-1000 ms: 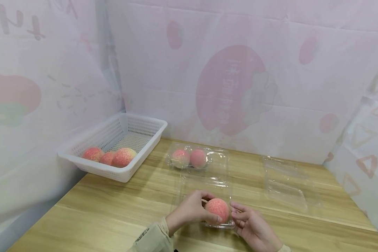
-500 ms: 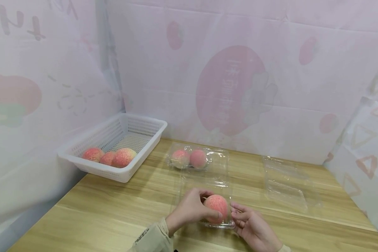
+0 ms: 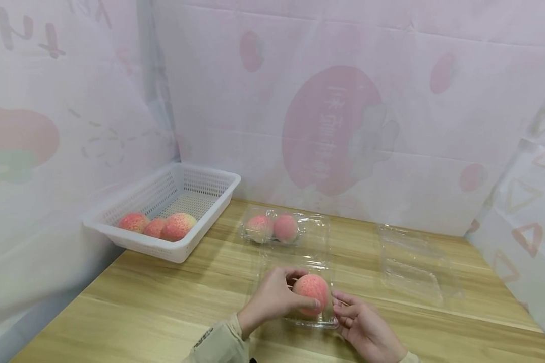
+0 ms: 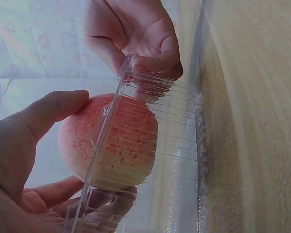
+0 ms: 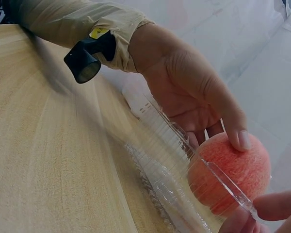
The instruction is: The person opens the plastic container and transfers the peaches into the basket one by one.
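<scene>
My left hand (image 3: 302, 291) grips a pink-red peach (image 3: 312, 294) and holds it inside an open clear plastic clamshell box (image 3: 300, 318) near the table's front edge. In the left wrist view the peach (image 4: 111, 145) sits behind the box's ribbed wall (image 4: 174, 145), with my thumb (image 4: 43, 114) over its top. My right hand (image 3: 339, 304) pinches the box's right rim; the wrist view shows its fingers (image 4: 153, 60) clamped on the rim. The right wrist view has the left hand (image 5: 194, 92) over the peach (image 5: 233, 172).
A white slotted basket (image 3: 118, 229) at the left wall holds three peaches (image 3: 163, 227). A closed clear box (image 3: 313, 237) with two peaches (image 3: 272, 228) lies behind my hands. An empty open clear box (image 3: 413, 267) sits at the right. Pink cloth walls enclose the wooden table (image 3: 163, 302).
My left hand has carried the peach a little farther from me, deeper into the clear box. The right hand has kept its pinch on the rim.
</scene>
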`<state>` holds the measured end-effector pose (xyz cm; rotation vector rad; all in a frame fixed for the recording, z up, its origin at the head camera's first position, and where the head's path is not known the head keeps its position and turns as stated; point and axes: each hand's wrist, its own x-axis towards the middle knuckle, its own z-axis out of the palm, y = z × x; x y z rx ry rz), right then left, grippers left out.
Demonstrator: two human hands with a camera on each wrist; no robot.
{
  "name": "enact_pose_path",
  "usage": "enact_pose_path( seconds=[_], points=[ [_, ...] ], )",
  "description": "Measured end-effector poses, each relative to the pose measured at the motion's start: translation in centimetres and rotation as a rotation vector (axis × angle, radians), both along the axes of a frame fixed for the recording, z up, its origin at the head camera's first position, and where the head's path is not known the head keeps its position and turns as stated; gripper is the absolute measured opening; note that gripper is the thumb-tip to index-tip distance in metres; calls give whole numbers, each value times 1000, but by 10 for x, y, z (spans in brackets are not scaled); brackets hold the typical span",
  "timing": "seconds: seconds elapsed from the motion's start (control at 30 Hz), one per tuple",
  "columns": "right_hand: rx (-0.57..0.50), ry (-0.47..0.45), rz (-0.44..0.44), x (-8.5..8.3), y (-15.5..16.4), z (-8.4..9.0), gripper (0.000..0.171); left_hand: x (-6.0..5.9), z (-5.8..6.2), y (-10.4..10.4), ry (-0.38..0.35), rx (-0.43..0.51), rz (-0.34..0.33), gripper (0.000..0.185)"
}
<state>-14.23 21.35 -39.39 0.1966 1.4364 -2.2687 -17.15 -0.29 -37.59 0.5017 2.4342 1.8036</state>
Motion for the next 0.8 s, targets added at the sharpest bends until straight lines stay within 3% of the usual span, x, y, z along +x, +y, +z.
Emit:
enact_pose_path(
  seconds=[0.8],
  points=[
    [5,2,-30,1,0,0,50,-3,1,-3,0,104,45,51]
  ],
)
